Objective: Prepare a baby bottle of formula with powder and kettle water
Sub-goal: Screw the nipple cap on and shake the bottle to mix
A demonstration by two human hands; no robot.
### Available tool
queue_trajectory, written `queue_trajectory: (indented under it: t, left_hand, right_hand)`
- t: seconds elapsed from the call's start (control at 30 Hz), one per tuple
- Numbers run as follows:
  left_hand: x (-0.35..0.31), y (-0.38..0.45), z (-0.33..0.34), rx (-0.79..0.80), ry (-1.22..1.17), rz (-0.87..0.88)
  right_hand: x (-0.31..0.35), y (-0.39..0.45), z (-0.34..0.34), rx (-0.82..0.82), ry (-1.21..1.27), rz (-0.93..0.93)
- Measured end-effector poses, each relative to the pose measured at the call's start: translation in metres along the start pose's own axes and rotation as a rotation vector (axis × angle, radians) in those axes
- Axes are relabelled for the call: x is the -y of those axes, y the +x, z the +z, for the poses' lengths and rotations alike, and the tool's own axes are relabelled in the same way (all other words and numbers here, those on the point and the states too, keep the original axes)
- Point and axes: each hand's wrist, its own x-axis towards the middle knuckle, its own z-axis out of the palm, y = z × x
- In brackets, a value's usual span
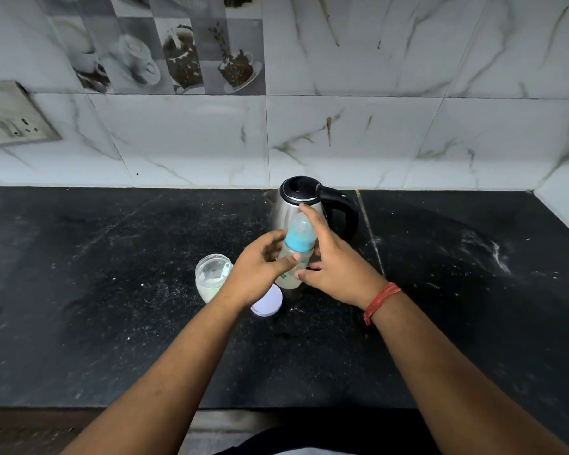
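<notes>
My left hand (260,267) grips the baby bottle (294,254) around its body, fingers curled; my right hand (334,261) clasps its other side, forefinger on the cap. Kettle (298,205) just beyond, open powder jar (211,277) left.

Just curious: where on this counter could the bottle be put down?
Bare black counter lies left of the open powder jar, and right of the steel kettle past the seam. It is crowded around the white lid, jar and kettle.
</notes>
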Motion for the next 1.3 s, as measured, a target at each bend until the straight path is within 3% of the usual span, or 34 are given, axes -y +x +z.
queue_trajectory:
  t: [0.17,0.3,0.5,0.63,0.73,0.87,1.0,1.1,1.2,1.3]
  left_hand:
    - [-0.015,0.002,0.002,0.073,-0.072,-0.073]
    - [-0.025,0.004,0.006,0.082,0.042,-0.003]
    - [-0.015,0.031,-0.022,-0.090,0.929,0.212]
    - [-0.014,0.042,-0.036,-0.156,1.216,0.206]
    - [-0.014,0.047,-0.040,-0.189,1.273,0.217]
    - [-0.014,0.052,-0.038,-0.227,1.277,0.222]
    - [-0.017,0.057,-0.038,-0.237,1.274,0.227]
    - [-0.018,0.060,-0.037,-0.245,1.263,0.222]
    - [-0.018,0.060,-0.038,-0.255,1.267,0.225]
    - [-0.019,0.061,-0.037,-0.273,1.251,0.221]
  right_hand:
    - [-0.002,0.007,-0.003,-0.193,-0.006,-0.035]
    - [-0.005,0.015,-0.013,-0.267,0.061,-0.010]
    - [-0.015,0.028,-0.032,-0.314,0.095,-0.003]
    - [-0.020,0.038,-0.049,-0.297,0.160,0.042]
    - [-0.021,0.043,-0.066,-0.331,0.262,0.027]
    - [-0.022,0.047,-0.072,-0.697,0.584,0.005]
    - [-0.023,0.052,-0.059,-0.498,0.482,0.075]
    - [-0.027,0.052,-0.064,-0.734,0.721,0.095]
    - [-0.025,0.055,-0.069,-0.578,0.641,0.117]
    - [-0.028,0.055,-0.076,-0.719,0.701,0.128]
